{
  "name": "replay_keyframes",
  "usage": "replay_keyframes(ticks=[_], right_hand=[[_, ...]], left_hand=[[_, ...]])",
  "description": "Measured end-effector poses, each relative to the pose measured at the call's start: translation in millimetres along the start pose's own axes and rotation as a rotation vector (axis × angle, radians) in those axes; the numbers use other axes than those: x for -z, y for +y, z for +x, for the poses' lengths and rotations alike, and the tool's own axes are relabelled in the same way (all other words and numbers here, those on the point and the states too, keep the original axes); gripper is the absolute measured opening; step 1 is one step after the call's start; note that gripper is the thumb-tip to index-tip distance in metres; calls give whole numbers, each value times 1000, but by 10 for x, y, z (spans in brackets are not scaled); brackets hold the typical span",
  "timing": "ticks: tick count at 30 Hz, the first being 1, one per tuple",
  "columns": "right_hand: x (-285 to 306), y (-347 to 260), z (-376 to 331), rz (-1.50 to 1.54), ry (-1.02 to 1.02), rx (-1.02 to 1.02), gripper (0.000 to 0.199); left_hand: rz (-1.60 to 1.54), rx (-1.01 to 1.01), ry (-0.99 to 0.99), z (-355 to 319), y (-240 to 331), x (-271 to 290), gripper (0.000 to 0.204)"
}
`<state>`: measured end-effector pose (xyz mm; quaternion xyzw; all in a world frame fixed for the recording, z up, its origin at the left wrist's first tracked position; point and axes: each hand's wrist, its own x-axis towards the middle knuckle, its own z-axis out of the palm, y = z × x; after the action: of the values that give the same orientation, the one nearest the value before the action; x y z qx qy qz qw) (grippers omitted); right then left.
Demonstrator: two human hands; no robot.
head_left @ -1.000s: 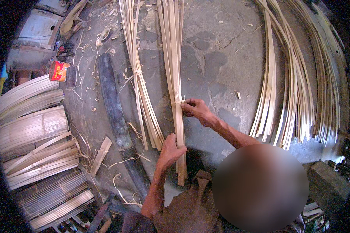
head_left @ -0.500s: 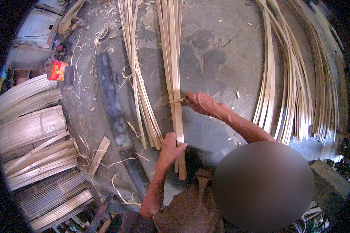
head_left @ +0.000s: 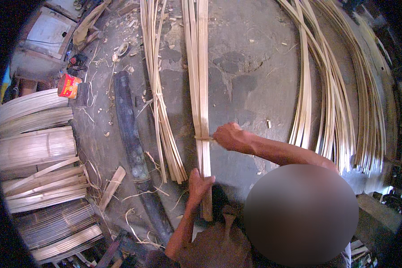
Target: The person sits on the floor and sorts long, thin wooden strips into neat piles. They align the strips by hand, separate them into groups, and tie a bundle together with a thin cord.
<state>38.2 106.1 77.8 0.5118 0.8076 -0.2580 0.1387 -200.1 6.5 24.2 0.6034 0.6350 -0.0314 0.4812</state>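
A bundle of long pale bamboo strips (head_left: 200, 80) lies lengthwise on the grey concrete floor (head_left: 254, 67). My left hand (head_left: 198, 184) grips the bundle near its close end. My right hand (head_left: 228, 136) is closed on a thin binding strip (head_left: 203, 138) that runs across the bundle. A second bundle of thinner bamboo strips (head_left: 158, 102) lies just left of it, tied partway along.
A dark curved pole (head_left: 131, 143) lies left of the bundles. Stacked bamboo mats (head_left: 35, 147) fill the left side, with a red tin can (head_left: 69, 85) beside them. Curved bamboo strips (head_left: 335, 89) are heaped at the right. Shavings and a wood offcut (head_left: 111, 187) litter the floor.
My right hand has moved from lying over the bundle to its right side, drawing the binding strip across. My left hand has stayed gripping the bundle's end.
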Motion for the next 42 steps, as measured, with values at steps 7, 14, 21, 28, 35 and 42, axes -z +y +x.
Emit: replay_keyframes(ticks=[7,14,21,28,35,42], right_hand=[[33,477,-5,-33,373,-137,14],[-542,194,-443,-600,735,-210,24],[-374,409,-454,183,702,-245,38],[-634,296,-321,221,640,-31,23],[-391,305,-477,253,806,-57,32],[-921,-36,-323,514,826,-112,36]], left_hand=[[-917,35,-153,-36,357,-273,29],[-793,-19,-221,38,525,-246,25],[-862,-72,-264,41,645,-274,25],[-856,-86,-244,67,672,-430,23],[-719,-79,-143,136,648,-550,22],[-714,-44,-92,12,786,-412,22]])
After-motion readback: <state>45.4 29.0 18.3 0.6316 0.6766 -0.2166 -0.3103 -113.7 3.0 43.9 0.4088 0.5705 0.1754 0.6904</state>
